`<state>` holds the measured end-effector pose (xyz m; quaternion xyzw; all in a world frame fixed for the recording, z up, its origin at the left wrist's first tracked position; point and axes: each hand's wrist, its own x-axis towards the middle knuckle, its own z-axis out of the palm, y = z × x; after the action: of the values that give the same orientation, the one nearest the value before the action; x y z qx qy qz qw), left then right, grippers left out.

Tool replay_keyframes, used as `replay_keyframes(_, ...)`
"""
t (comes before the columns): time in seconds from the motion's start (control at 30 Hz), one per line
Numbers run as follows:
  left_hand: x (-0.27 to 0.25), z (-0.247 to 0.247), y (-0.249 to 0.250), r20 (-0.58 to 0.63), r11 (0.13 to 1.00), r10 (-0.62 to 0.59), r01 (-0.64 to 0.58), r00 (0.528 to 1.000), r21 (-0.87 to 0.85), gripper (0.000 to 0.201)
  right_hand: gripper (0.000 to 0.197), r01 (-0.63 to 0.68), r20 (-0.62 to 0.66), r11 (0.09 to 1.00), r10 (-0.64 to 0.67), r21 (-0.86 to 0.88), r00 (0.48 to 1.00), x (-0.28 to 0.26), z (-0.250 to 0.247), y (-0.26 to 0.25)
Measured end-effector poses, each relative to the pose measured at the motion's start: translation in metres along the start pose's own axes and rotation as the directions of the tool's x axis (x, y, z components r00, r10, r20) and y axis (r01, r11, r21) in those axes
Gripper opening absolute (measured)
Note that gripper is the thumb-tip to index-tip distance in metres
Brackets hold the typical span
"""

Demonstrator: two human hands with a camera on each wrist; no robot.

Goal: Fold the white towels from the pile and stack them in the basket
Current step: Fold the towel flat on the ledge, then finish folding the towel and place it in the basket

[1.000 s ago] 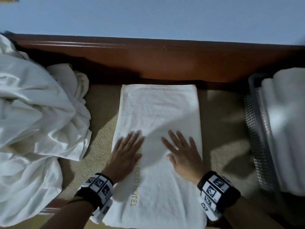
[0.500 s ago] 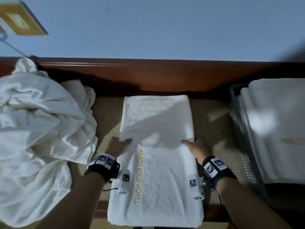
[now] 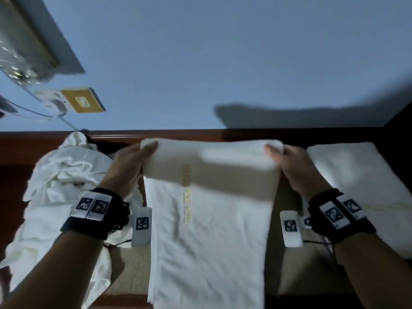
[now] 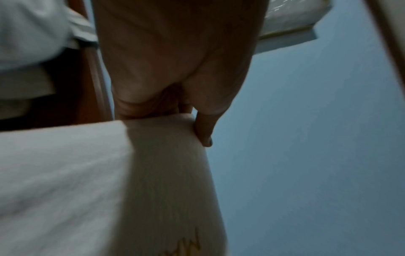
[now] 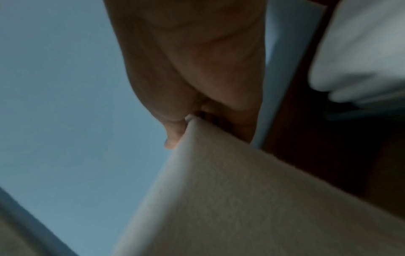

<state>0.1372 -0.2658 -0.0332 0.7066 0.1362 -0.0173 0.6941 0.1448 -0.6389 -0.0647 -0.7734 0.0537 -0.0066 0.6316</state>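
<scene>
Head view: towel corners pinched between both hands' fingers.

white towel with gold lettering down it; white crumpled pile on the left; white folded stack on the right; beige surface; reddish-brown wood ledge; blue-grey wall; black wristbands with black-and-white square-code tags; gold wall plate

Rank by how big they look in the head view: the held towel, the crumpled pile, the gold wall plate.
1-2. Held towel and crumpled pile: too alike to rank, and the pile runs off frame.
3. Gold wall plate, plainly smallest, though farther away.
</scene>
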Motion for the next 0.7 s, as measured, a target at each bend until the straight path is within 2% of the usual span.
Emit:
replay_keyframes(0.07,-0.006,0.001,0.046,-0.037,0.994,0.104,-0.105,0.994,-0.024,0.02,0.031,0.1,-0.029,0.993,-0.098,0.059,0.995,0.004,-0.007,-0.043)
replay_keyframes(0.2,-0.02,-0.009,0.108,-0.066,0.962,0.268,-0.27,0.961,-0.029,0.026,0.08,0.183,-0.048,0.98,-0.18,0.079,0.983,0.007,-0.022,-0.107)
replay_keyframes(0.23,-0.024,-0.013,0.115,-0.073,0.955,0.292,-0.295,0.954,-0.041,0.025,0.085,0.195,-0.056,0.977,-0.19,0.086,0.98,0.007,-0.025,-0.114)
replay_keyframes(0.33,-0.042,-0.027,0.116,-0.053,0.944,0.324,-0.326,0.945,-0.044,0.026,0.066,0.213,-0.09,0.97,-0.203,0.116,0.975,-0.022,-0.024,-0.134)
replay_keyframes(0.4,-0.057,-0.034,0.099,-0.031,0.956,0.288,-0.29,0.957,-0.049,0.026,0.05,0.183,-0.095,0.978,-0.174,0.098,0.98,-0.041,-0.021,-0.123)
replay_keyframes(0.5,-0.076,-0.043,0.048,-0.005,0.977,0.209,-0.209,0.978,-0.048,0.014,0.028,0.05,-0.059,0.991,-0.043,0.125,0.997,-0.072,-0.011,-0.077)
replay_keyframes(0.63,-0.108,-0.057,-0.058,0.016,0.999,-0.039,0.038,0.999,0.027,0.017,0.033,-0.176,-0.033,0.983,0.178,0.044,0.983,-0.126,0.012,0.016)
replay_keyframes(0.7,-0.128,-0.067,-0.121,0.019,0.977,-0.146,0.141,0.989,0.16,0.025,0.028,-0.262,-0.047,0.963,0.26,-0.06,0.964,-0.158,0.022,0.069)
